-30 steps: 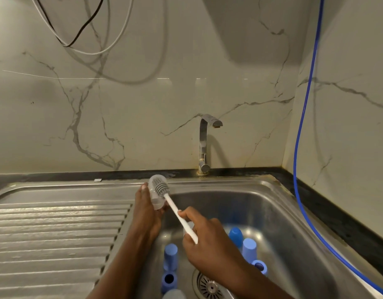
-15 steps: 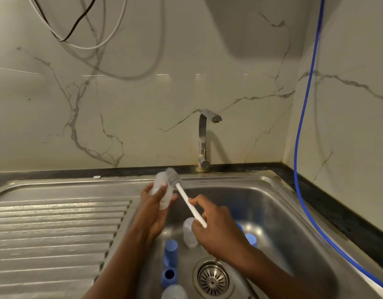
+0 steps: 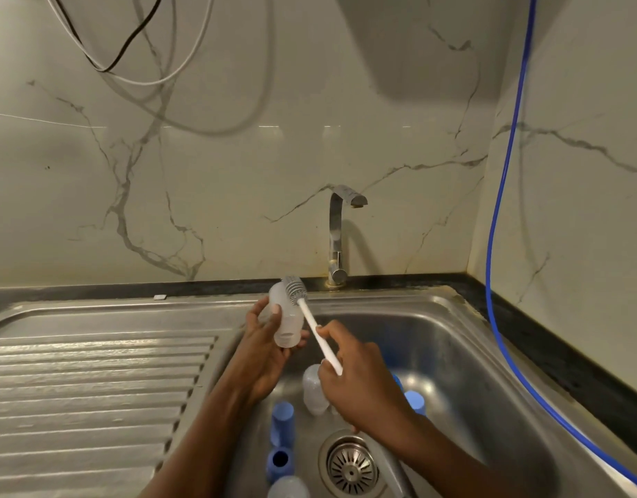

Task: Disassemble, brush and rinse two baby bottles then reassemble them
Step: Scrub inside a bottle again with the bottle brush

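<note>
head view: the right hand (image 3: 360, 386) covers part of the sink (image 3: 453, 354) floor, so the blue pieces (image 3: 414, 400) behind its knuckles show only in part and their shape is hard to tell. at the bottom edge a clear rounded piece (image 3: 288, 488) is cut off by the frame, and both forearms run out of the picture there. a second bottle (image 3: 311, 389), clear and blurred, stands in the sink with its right side hidden behind the right hand. whether either bottle has water in it cannot be told

the left hand (image 3: 265, 348) holds a clear bottle (image 3: 286, 325) over the sink's back left corner. its grip is wrapped round the bottle's body, thumb across the front, fingers behind and mostly hidden. the bottle is tilted, its rounded end up and away. the right hand's grip is closed on the white handle of the brush (image 3: 318, 336), pinched between thumb and curled fingers, with the handle's lower end poking out past them. the grey brush head (image 3: 294, 289) lies against the upper right of the bottle, outside its wall; whether the bristles press on it is unclear

also in the sink: 1 blue cap (image 3: 282, 422) standing upright, a blue ring (image 3: 279, 460) just in front of it with a dark hole on top, and the drain strainer (image 3: 351, 469) to their right. the tap (image 3: 336, 239) stands behind the sink, the ribbed draining board (image 3: 94, 382) lies to its left, and a blue hose (image 3: 496, 246) hangs down the right wall
</note>
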The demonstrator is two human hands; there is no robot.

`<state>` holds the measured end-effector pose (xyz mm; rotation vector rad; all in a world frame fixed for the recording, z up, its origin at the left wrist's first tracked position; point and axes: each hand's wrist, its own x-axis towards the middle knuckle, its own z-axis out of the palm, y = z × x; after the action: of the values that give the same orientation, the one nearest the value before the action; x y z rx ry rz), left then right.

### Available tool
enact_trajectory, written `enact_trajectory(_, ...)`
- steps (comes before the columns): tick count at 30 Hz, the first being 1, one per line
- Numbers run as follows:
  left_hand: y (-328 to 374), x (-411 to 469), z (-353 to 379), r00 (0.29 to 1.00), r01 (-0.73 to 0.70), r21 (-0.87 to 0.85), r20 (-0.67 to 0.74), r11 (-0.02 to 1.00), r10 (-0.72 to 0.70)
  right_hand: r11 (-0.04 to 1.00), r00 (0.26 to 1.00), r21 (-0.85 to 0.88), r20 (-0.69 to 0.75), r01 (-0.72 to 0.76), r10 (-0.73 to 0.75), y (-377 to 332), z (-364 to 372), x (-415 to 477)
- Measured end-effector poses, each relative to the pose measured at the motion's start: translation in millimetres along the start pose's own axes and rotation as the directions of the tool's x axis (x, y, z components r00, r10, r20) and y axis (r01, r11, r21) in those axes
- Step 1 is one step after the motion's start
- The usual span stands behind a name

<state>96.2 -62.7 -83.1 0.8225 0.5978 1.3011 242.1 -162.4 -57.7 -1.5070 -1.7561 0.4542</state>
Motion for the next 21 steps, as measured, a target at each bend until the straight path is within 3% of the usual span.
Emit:
enact_trajectory(3,0,-7,7,0.982,0.132,0.097,0.123,0.986,-0.143,0.998,0.998,0.052,-0.053,-0.037,0.039,2,-14,6)
enact_trajectory(5,-7,-7,8,0.981,0.146,0.226,0.090,0.963,-0.170,0.997,0.998,0.060,-0.045,-0.048,0.051,4,-21,7)
enact_trajectory(7,-13,-2,2,0.996,0.085,0.446,-0.031,0.891,-0.080,0.995,0.998,0.074,-0.005,-0.065,0.065,4,-24,4)
enact_trajectory(10,-12,5,-11,0.983,0.030,0.721,-0.147,0.693,0.110,0.991,0.993,0.092,0.072,-0.100,0.094,3,-26,-1)
enact_trajectory(21,-6,7,-24,0.937,-0.014,0.740,-0.225,0.672,0.267,0.992,0.983,0.112,0.181,-0.059,0.038,-13,-23,-17)
